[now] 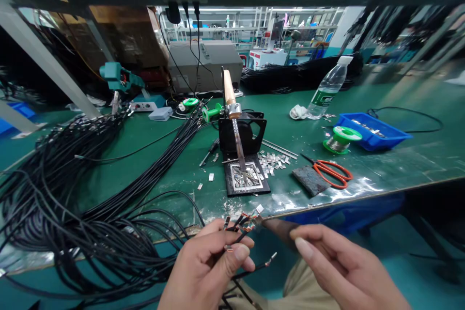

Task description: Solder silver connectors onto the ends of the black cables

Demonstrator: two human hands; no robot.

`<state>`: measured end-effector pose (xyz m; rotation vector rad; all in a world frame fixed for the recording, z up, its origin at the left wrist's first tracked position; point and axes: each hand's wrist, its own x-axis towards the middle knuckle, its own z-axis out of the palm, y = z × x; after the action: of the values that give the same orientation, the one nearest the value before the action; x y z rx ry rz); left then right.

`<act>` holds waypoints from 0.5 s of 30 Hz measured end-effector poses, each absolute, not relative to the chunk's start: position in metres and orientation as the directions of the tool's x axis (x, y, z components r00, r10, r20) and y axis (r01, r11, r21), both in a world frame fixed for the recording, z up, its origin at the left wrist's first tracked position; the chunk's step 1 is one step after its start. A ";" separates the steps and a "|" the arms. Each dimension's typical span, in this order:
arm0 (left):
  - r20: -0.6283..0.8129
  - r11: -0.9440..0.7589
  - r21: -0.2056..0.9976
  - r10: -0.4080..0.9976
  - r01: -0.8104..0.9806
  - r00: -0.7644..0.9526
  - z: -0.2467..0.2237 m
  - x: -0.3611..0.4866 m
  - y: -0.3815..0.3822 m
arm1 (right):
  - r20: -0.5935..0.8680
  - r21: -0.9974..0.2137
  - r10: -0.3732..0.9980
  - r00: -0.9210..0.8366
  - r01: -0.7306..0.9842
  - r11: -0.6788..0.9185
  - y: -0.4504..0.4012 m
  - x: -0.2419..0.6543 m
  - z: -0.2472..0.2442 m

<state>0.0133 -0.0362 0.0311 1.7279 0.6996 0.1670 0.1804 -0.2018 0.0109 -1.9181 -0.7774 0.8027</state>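
My left hand (pixel 214 261) is closed around a bunch of black cables (pixel 238 235). Their stripped ends, with small coloured wires and little metal connectors (pixel 259 209), stick up past the thumb and fingers. Below the thumb, another cable end (pixel 271 259) with a metal tip hangs loose. To the right, my right hand (pixel 327 256) pinches a blurred, tapering tool (pixel 279 230) that looks like tweezers, its narrow end close to the connectors; whether it touches them I cannot tell. Beyond both hands, a wooden-handled soldering iron (pixel 238 143) leans tip-down on a black stand (pixel 240 131) over a tray (pixel 228 179).
Loose metal connectors (pixel 272 162) lie beside the stand. Rightward are orange-handled scissors (pixel 337 174) on a dark pad (pixel 308 179), a solder spool (pixel 341 139), a blue bin (pixel 388 138) and a water bottle (pixel 325 92). Black cable bundles (pixel 145 174) cover the left side.
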 end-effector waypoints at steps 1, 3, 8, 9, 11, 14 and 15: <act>-0.245 -0.126 0.924 0.527 0.360 0.814 0.031 0.013 -0.036 | -0.201 -0.902 0.781 0.591 0.199 -0.383 -0.198 0.180 0.018; -0.231 -0.140 0.927 0.520 0.349 0.822 0.031 0.012 -0.037 | -0.180 -0.928 0.820 0.543 0.183 -0.325 -0.186 0.178 0.032; -0.197 -0.201 0.922 0.493 0.331 0.847 0.033 0.011 -0.037 | -0.126 -0.960 0.863 0.489 0.158 -0.230 -0.162 0.165 0.044; -0.191 -0.205 0.923 0.492 0.326 0.849 0.033 0.011 -0.037 | -0.119 -0.962 0.865 0.488 0.158 -0.221 -0.161 0.164 0.044; -0.183 -0.197 0.928 0.498 0.316 0.848 0.034 0.012 -0.038 | -0.123 -0.968 0.864 0.487 0.133 -0.213 -0.160 0.163 0.041; -0.185 -0.206 0.924 0.498 0.322 0.847 0.035 0.015 -0.039 | -0.146 -0.971 0.855 0.497 0.092 -0.219 -0.162 0.164 0.040; -0.187 -0.213 0.921 0.495 0.327 0.848 0.035 0.016 -0.039 | -0.139 -0.970 0.848 0.512 0.104 -0.221 -0.162 0.164 0.040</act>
<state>0.0164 -0.0393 0.0348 1.8207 0.6231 0.1735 0.1637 -0.1622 0.0402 -1.6659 -0.8200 0.8540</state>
